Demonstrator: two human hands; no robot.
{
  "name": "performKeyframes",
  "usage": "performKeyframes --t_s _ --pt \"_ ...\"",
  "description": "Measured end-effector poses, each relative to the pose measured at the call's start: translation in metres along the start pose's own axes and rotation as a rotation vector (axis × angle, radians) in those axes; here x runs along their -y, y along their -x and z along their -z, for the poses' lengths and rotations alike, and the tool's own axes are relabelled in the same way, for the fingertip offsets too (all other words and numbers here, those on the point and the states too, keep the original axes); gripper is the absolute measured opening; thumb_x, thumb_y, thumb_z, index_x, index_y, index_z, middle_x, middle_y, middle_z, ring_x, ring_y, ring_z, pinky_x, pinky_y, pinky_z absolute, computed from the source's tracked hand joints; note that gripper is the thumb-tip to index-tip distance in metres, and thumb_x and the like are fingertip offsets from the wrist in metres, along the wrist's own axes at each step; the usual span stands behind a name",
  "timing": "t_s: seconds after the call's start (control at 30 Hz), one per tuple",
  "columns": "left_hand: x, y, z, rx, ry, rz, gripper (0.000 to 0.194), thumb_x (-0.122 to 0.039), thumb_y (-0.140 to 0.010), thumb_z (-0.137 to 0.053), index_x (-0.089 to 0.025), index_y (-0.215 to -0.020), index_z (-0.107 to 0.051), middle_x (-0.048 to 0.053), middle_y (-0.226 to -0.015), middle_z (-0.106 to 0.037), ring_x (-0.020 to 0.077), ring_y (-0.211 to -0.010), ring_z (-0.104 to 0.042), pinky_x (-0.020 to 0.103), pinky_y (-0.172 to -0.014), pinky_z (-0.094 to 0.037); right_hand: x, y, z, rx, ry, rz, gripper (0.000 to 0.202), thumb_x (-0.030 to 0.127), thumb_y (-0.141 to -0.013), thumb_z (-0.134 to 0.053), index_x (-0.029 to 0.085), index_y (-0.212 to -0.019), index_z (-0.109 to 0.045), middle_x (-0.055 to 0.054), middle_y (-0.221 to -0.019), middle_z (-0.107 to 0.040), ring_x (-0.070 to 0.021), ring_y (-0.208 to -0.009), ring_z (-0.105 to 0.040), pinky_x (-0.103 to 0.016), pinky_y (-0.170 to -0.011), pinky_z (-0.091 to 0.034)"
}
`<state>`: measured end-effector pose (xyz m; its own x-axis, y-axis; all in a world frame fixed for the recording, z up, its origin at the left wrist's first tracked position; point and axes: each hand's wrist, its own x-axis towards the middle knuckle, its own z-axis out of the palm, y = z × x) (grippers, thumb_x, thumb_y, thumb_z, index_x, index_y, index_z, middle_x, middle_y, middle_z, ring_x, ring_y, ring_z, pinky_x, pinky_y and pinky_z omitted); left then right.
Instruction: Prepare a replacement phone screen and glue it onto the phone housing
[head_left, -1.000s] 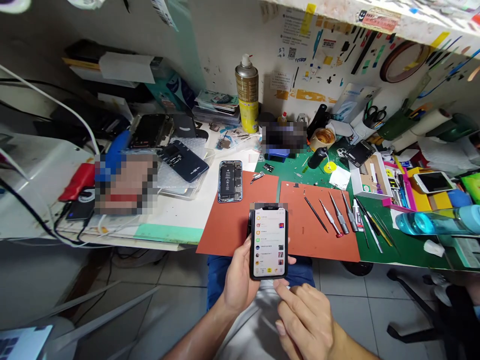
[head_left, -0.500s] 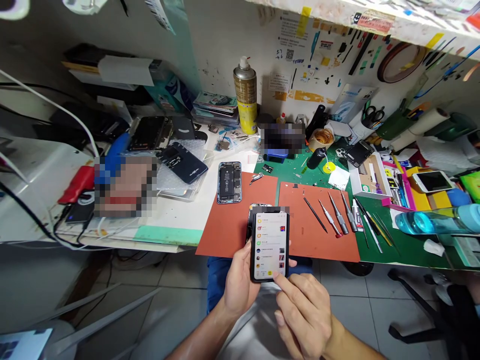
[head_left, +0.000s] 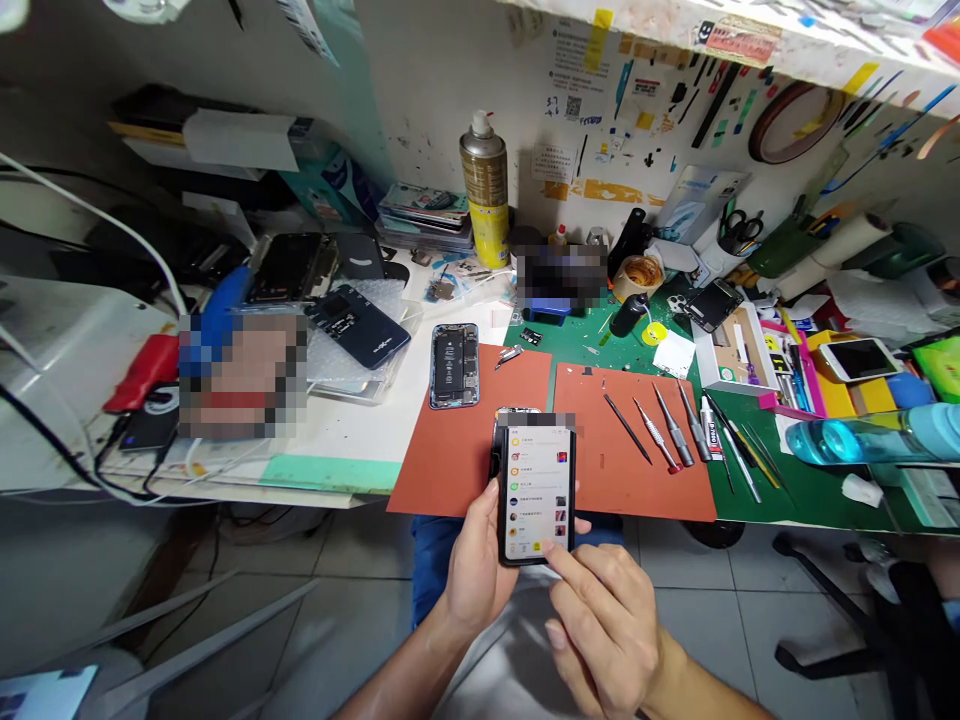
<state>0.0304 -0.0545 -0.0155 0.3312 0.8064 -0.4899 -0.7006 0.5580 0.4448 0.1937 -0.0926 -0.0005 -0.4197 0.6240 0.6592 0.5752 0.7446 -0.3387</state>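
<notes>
My left hand (head_left: 474,560) is wrapped round a smartphone (head_left: 537,490) in a black case, its fingertips showing past the right edge. The lit screen carries a list with round icons and small pictures. My right hand (head_left: 609,622) holds nothing; its index finger stretches to the bottom of the screen, at or very near the glass, while the other fingers curl loosely. Behind the phone, another device (head_left: 514,411) is mostly hidden. An opened phone (head_left: 454,366) with its battery exposed lies beyond my left hand, partly on the orange mat (head_left: 435,470).
Several screwdrivers and slim tools (head_left: 664,430) lie on the right-hand mat. A spray can (head_left: 485,190) stands at the back. To the right are a parts box (head_left: 731,365) and a blue water bottle (head_left: 877,440). A dark phone (head_left: 364,325) rests on bubble wrap at left.
The whole view has shifted slightly, with things appearing a little further left. Both hands and the phone keep the same arrangement, and the screen shows the same list.
</notes>
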Motion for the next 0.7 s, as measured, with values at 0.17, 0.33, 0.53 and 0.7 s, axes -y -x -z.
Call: performKeyframes --t_s 0.17,0.33,0.53,0.7 --pt "0.004 -0.001 0.004 -0.110 0.028 -0.034 0.053 -0.053 -0.100 -0.062 -0.017 -0.138 -0.075 0.014 -0.131 -0.082 0.0386 -0.128 -0.074 0.053 -0.117 -0.053 -0.005 -0.009 0.001 0.000 0.091 -0.060 0.026 0.019 -0.101 -0.051 0.008 -0.110 -0.072 -0.023 -0.129 -0.077 -0.0308 -0.108 -0.065 -0.044 -0.088 -0.057" --pt "0.007 -0.001 0.005 -0.187 0.028 -0.038 0.050 -0.051 -0.098 -0.067 -0.019 -0.136 -0.076 0.010 -0.137 -0.080 0.0382 -0.141 -0.066 0.051 -0.123 -0.048 -0.009 -0.018 -0.003 0.020 0.154 -0.122 0.028 0.027 -0.107 -0.050 0.007 -0.114 -0.068 -0.026 -0.140 -0.071 -0.0346 -0.119 -0.060 -0.048 -0.096 -0.052" --pt "0.009 0.000 0.005 -0.193 0.016 -0.041 0.052 -0.053 -0.098 -0.067 -0.018 -0.136 -0.077 0.010 -0.138 -0.079 0.0377 -0.143 -0.064 0.050 -0.124 -0.047 -0.011 -0.020 -0.007 0.043 0.162 -0.155 0.032 0.032 -0.107 -0.052 0.007 -0.122 -0.065 -0.027 -0.147 -0.067 -0.0375 -0.126 -0.057 -0.051 -0.099 -0.049" --pt "0.009 0.000 0.005 -0.173 0.029 -0.033 0.050 -0.051 -0.097 -0.069 -0.019 -0.136 -0.077 0.009 -0.137 -0.080 0.0377 -0.143 -0.064 0.050 -0.123 -0.049 -0.011 -0.019 -0.008 0.027 0.164 -0.161 0.033 0.032 -0.106 -0.055 0.007 -0.126 -0.063 -0.027 -0.148 -0.067 -0.0375 -0.127 -0.057 -0.051 -0.099 -0.049"
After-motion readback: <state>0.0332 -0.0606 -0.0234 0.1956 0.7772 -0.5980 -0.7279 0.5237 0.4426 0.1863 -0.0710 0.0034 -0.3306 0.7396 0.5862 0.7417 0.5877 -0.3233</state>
